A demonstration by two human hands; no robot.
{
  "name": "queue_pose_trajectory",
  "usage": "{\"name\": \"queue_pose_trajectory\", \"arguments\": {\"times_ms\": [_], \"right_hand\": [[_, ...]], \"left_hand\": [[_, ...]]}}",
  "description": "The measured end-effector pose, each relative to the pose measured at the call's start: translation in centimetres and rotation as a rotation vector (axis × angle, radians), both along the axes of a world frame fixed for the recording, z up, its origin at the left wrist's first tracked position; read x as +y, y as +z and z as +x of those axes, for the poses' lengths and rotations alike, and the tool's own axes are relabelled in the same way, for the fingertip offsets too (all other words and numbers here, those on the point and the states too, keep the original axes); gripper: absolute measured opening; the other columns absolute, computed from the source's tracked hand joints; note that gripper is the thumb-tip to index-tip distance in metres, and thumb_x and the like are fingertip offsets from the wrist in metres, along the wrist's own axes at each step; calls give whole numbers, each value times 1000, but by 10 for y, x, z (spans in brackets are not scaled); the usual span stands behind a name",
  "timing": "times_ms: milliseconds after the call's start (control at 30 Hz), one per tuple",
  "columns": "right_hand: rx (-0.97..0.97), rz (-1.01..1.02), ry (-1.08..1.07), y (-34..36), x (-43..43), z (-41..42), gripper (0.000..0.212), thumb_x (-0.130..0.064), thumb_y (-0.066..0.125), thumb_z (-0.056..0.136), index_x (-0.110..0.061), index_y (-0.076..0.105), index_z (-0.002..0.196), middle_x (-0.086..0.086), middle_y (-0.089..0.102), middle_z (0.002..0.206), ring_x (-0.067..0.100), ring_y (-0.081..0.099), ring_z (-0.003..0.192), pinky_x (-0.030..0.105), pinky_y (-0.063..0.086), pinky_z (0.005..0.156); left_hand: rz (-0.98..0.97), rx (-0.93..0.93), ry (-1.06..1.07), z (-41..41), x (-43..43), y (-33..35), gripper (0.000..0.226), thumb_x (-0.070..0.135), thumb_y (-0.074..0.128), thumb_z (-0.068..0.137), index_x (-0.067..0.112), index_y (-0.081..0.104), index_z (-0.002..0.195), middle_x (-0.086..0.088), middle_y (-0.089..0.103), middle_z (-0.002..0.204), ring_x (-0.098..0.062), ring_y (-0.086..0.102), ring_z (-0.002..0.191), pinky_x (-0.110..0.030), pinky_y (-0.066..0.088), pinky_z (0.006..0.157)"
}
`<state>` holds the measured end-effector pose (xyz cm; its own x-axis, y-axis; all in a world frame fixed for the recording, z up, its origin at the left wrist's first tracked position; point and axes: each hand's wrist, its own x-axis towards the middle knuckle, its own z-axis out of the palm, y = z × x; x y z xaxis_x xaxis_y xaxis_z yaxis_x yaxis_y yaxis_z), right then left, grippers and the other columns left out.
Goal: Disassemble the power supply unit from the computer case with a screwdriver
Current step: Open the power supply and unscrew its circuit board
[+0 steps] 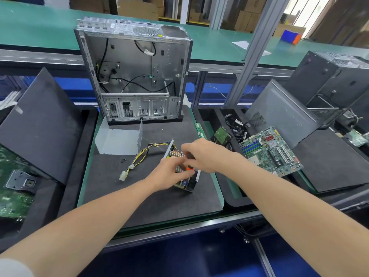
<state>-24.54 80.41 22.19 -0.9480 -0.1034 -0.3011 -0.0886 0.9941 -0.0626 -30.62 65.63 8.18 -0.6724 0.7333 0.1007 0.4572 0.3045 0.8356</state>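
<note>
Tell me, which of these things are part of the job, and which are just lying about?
In the job: power supply, screwdriver in the right hand, left hand on the supply, case, metal cover.
Lying about: motherboard, hard drive, memory stick, side panel, blue box.

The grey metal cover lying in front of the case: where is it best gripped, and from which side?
Probably pinch the upright wall of the grey metal cover on its cable side, coming from above: the base lies flat on the mat, offering no edge to get under, while that wall's top edge stands free.
</note>
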Motion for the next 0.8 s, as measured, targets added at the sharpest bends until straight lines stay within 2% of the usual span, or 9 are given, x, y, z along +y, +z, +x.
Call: {"name": "queue_pose_trajectory", "arguments": {"times_ms": [67, 200, 300, 400, 467, 533, 600, 700, 800], "right_hand": [[-56, -15, 173, 7, 7, 1, 10, -14, 63, 95, -17, 61, 104, 3, 52, 105, 25, 57, 96, 42, 51, 83], [-69, -52, 368, 15, 8, 1, 25, 11, 62, 79, -10, 71, 89, 3, 50, 100, 18, 50, 85, 33, 45, 74], [-85, -45, 322, 14, 5, 4, 21, -5, 66, 86, -14, 68, 105, 3, 48, 105, 22, 55, 93, 40, 49, 81], [103, 62, 140, 0, -6, 10, 35, -50, 59, 95, -17, 52, 105, 0, 45, 89, 27, 58, 82, 36, 41, 61], [262, 241, -69, -9, -18, 11, 51, -67, 41, 99, -17, 44, 92, -1, 38, 70, 29, 53, 69, 32, 29, 52], [294, 262, -215, -17, -26, 9, 55, -67, 34, 102, -16, 44, 83, 0, 35, 64, 29, 51, 66, 32, 32, 54], [223, 170, -256, -19, -26, 4, 44, -54, 42, 105, -16, 45, 84, 0, 38, 68, 33, 57, 75, 36, 39, 63], [97, 76, -178, -13, -18, -3, 27, -40, 54, 101, -14, 48, 94, 1, 43, 73, 35, 60, 81, 36, 42, 64], [-16, 30, -21, -3, -7, -7, 20, -35, 56, 102, -16, 53, 109, 6, 55, 92, 34, 58, 84, 39, 47, 65]], "left_hand": [[3, -21, 20, 0, 0, 0, 10, 50, 75, 91, 44, 68, 89, 13, 71, 91, 2, 60, 81, -13, 41, 68], [9, -16, -22, 2, 1, -1, 20, 42, 79, 91, 53, 64, 82, 11, 72, 97, 1, 60, 88, -14, 40, 74], [2, -48, -9, 1, 0, 0, 12, 45, 79, 89, 43, 68, 86, 9, 70, 95, 1, 59, 85, -13, 40, 71], [-17, -99, -22, 0, 1, 0, 9, 37, 79, 91, 29, 76, 93, 0, 70, 102, -11, 64, 93, -31, 53, 80], [36, -86, -40, 2, 0, 1, 13, 34, 81, 90, 46, 77, 86, 10, 72, 98, -4, 65, 92, -24, 52, 82], [28, -55, -52, 4, 0, 4, 10, 49, 78, 87, 58, 73, 84, 22, 69, 99, 3, 63, 95, -11, 46, 78], [7, -29, -57, 2, 0, 4, 13, 64, 70, 83, 54, 72, 91, 17, 67, 102, -2, 62, 99, -16, 48, 84], [-18, -28, -58, -1, -1, 3, 9, 56, 73, 88, 59, 70, 96, 13, 69, 102, -9, 63, 101, -28, 51, 90], [-21, -37, -8, -1, -2, 0, 12, 58, 73, 88, 64, 65, 94, 14, 71, 99, -4, 62, 95, -20, 46, 79]]}}
